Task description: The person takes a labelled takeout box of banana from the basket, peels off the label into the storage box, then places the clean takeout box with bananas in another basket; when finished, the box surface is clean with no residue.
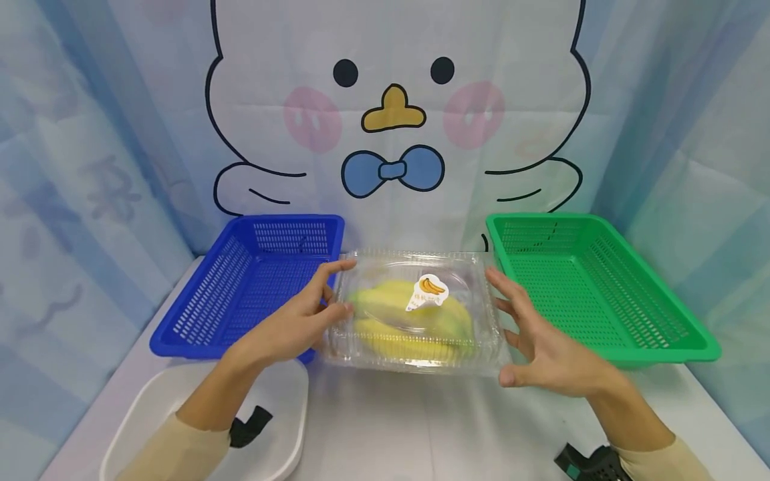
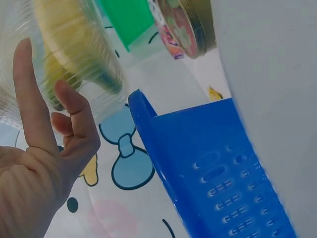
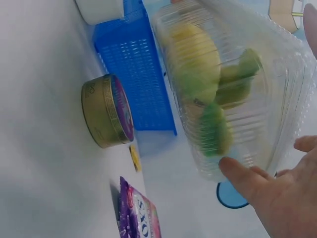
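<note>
A clear plastic clamshell box (image 1: 415,364) with yellow, green-tipped fruit (image 1: 385,300) inside is held up off the table between both hands. Its lid bears a white sticker (image 1: 430,292) picturing bananas; one part of the sticker tapers to a point. My left hand (image 1: 295,327) holds the left side, index finger at the far corner and thumb on the near part. On the opposite side, my right hand (image 1: 547,347) grips the edge, its index finger near the far corner and its thumb by the near corner. Part of the fingers is hidden behind the box.
A blue basket (image 1: 240,337) stands left and a green basket (image 1: 680,334) right. At the near left is a white tub (image 1: 295,427). Below the box, the right wrist view shows a round tin (image 3: 99,114) and a purple packet (image 3: 141,210) on the table. A printed curtain (image 1: 391,220) hangs behind.
</note>
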The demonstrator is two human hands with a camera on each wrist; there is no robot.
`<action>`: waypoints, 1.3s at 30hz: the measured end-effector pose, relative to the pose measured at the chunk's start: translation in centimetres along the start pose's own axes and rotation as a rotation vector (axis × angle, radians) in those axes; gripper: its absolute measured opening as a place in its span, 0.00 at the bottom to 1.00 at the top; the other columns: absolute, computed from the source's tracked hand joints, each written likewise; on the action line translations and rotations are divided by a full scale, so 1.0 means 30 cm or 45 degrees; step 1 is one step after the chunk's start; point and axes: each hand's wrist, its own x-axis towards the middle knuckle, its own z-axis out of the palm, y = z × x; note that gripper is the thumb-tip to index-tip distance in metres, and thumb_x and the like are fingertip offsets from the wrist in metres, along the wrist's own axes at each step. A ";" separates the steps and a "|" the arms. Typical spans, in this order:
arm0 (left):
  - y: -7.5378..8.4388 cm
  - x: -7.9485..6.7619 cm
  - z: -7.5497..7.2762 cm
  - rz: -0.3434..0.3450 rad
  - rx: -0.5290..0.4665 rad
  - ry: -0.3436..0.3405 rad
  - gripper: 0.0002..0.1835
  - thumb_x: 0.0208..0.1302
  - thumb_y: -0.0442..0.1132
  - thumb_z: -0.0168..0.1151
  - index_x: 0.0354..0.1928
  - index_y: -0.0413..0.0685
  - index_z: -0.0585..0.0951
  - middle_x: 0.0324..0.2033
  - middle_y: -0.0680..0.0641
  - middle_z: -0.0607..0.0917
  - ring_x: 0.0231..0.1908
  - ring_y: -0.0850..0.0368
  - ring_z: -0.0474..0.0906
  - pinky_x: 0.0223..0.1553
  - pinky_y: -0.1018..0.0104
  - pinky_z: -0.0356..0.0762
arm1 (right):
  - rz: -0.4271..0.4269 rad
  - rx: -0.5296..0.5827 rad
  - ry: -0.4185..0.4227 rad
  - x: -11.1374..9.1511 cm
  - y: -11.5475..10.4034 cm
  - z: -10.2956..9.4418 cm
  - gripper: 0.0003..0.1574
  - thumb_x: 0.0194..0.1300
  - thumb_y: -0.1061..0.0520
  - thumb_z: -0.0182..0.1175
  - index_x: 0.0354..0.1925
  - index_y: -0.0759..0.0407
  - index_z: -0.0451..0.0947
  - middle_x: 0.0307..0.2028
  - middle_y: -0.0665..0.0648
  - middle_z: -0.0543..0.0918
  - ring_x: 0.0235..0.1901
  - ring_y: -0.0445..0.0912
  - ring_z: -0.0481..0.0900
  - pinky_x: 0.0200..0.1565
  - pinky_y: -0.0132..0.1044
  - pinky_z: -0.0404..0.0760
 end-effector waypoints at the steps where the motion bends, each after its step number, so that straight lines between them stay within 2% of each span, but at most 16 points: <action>1: -0.002 -0.005 0.003 -0.004 -0.003 -0.006 0.34 0.78 0.46 0.53 0.79 0.74 0.52 0.43 0.40 0.66 0.37 0.47 0.72 0.28 0.57 0.80 | 0.010 -0.018 0.008 -0.004 0.000 0.005 0.76 0.63 0.52 0.74 0.83 0.40 0.26 0.81 0.47 0.26 0.79 0.57 0.39 0.70 0.50 0.70; 3: -0.005 -0.017 0.009 -0.009 -0.005 -0.024 0.34 0.78 0.46 0.53 0.79 0.74 0.52 0.43 0.41 0.65 0.36 0.48 0.72 0.28 0.57 0.80 | 0.016 -0.046 0.012 -0.012 0.005 0.014 0.76 0.63 0.46 0.74 0.82 0.39 0.24 0.81 0.47 0.25 0.78 0.63 0.38 0.67 0.67 0.68; 5: -0.007 -0.027 0.017 -0.013 -0.018 -0.042 0.35 0.77 0.45 0.54 0.78 0.75 0.52 0.43 0.41 0.65 0.36 0.48 0.72 0.28 0.56 0.81 | 0.015 -0.062 0.006 -0.020 0.011 0.021 0.75 0.65 0.41 0.71 0.82 0.41 0.22 0.81 0.48 0.26 0.78 0.66 0.38 0.63 0.74 0.66; 7: -0.005 -0.037 0.025 -0.020 -0.033 -0.063 0.37 0.76 0.45 0.56 0.78 0.77 0.52 0.44 0.41 0.65 0.36 0.48 0.72 0.30 0.56 0.83 | 0.019 -0.059 0.000 -0.027 0.016 0.026 0.73 0.67 0.43 0.70 0.82 0.42 0.22 0.81 0.49 0.26 0.78 0.66 0.38 0.66 0.62 0.70; 10: -0.002 -0.052 0.035 -0.034 -0.047 -0.102 0.39 0.75 0.48 0.60 0.78 0.80 0.50 0.46 0.40 0.68 0.39 0.47 0.73 0.33 0.56 0.85 | 0.019 -0.071 0.002 -0.038 0.016 0.031 0.72 0.67 0.54 0.70 0.82 0.46 0.24 0.82 0.50 0.28 0.78 0.64 0.40 0.66 0.38 0.71; 12: 0.000 -0.065 0.041 -0.043 -0.038 -0.131 0.41 0.74 0.50 0.61 0.78 0.80 0.49 0.50 0.39 0.69 0.42 0.47 0.75 0.35 0.56 0.86 | 0.020 -0.078 0.019 -0.046 0.014 0.033 0.73 0.63 0.61 0.71 0.83 0.47 0.26 0.82 0.51 0.30 0.78 0.61 0.42 0.65 0.30 0.69; 15: 0.002 -0.083 0.050 -0.058 -0.014 -0.168 0.43 0.73 0.53 0.63 0.80 0.78 0.48 0.60 0.38 0.65 0.45 0.48 0.77 0.37 0.57 0.86 | 0.008 -0.110 0.047 -0.060 0.013 0.037 0.74 0.59 0.64 0.72 0.83 0.48 0.30 0.82 0.52 0.34 0.77 0.56 0.48 0.65 0.32 0.71; 16: 0.003 -0.090 0.053 -0.063 -0.003 -0.172 0.44 0.72 0.54 0.64 0.80 0.77 0.48 0.65 0.39 0.62 0.45 0.48 0.77 0.37 0.57 0.87 | 0.007 -0.126 0.056 -0.065 0.013 0.039 0.75 0.58 0.64 0.73 0.83 0.48 0.31 0.82 0.52 0.35 0.77 0.56 0.49 0.65 0.36 0.73; 18: 0.005 -0.100 0.059 -0.065 0.034 -0.174 0.45 0.71 0.55 0.64 0.81 0.74 0.49 0.73 0.41 0.52 0.46 0.50 0.77 0.36 0.58 0.87 | 0.020 -0.151 0.072 -0.072 0.014 0.045 0.75 0.56 0.64 0.74 0.83 0.47 0.33 0.82 0.53 0.37 0.76 0.57 0.51 0.65 0.48 0.76; 20: 0.007 -0.108 0.063 -0.045 0.096 -0.171 0.44 0.71 0.56 0.65 0.81 0.72 0.50 0.77 0.45 0.45 0.46 0.52 0.77 0.36 0.59 0.86 | 0.054 -0.169 0.082 -0.079 0.016 0.052 0.75 0.56 0.63 0.75 0.84 0.46 0.34 0.82 0.52 0.37 0.75 0.61 0.52 0.63 0.60 0.75; 22: 0.009 -0.116 0.065 -0.008 0.155 -0.175 0.43 0.70 0.57 0.65 0.80 0.71 0.53 0.80 0.50 0.39 0.47 0.54 0.77 0.37 0.61 0.85 | 0.094 -0.179 0.088 -0.087 0.017 0.057 0.74 0.58 0.61 0.74 0.84 0.45 0.35 0.82 0.51 0.38 0.74 0.65 0.52 0.60 0.65 0.75; 23: 0.009 -0.119 0.065 0.017 0.176 -0.184 0.43 0.70 0.57 0.65 0.80 0.72 0.54 0.81 0.51 0.38 0.48 0.55 0.77 0.38 0.62 0.84 | 0.111 -0.174 0.090 -0.092 0.019 0.059 0.73 0.58 0.61 0.74 0.84 0.45 0.35 0.82 0.51 0.38 0.74 0.66 0.52 0.60 0.64 0.75; 26: 0.008 -0.130 0.061 0.090 0.186 -0.233 0.40 0.69 0.56 0.67 0.78 0.74 0.59 0.81 0.53 0.40 0.49 0.56 0.78 0.42 0.64 0.84 | 0.139 -0.152 0.090 -0.109 0.031 0.062 0.70 0.61 0.57 0.73 0.84 0.44 0.37 0.82 0.50 0.39 0.74 0.67 0.53 0.61 0.47 0.78; 29: 0.002 -0.140 0.058 0.134 0.143 -0.290 0.39 0.67 0.54 0.69 0.76 0.74 0.62 0.81 0.53 0.39 0.49 0.56 0.79 0.44 0.64 0.85 | 0.149 -0.106 0.078 -0.126 0.044 0.068 0.69 0.62 0.56 0.74 0.83 0.44 0.38 0.82 0.49 0.40 0.75 0.51 0.56 0.60 0.37 0.78; 33: -0.006 -0.155 0.059 0.138 0.139 -0.335 0.41 0.65 0.54 0.72 0.76 0.73 0.62 0.80 0.53 0.40 0.48 0.57 0.79 0.45 0.65 0.85 | 0.142 -0.048 0.040 -0.142 0.052 0.080 0.70 0.61 0.55 0.75 0.83 0.46 0.38 0.81 0.51 0.41 0.71 0.34 0.59 0.59 0.38 0.81; 39: -0.007 -0.176 0.061 0.073 0.151 -0.385 0.40 0.63 0.54 0.74 0.74 0.68 0.66 0.80 0.52 0.40 0.48 0.60 0.79 0.46 0.67 0.84 | 0.145 -0.013 -0.006 -0.158 0.064 0.095 0.70 0.61 0.55 0.75 0.83 0.45 0.38 0.80 0.53 0.42 0.70 0.37 0.63 0.59 0.40 0.82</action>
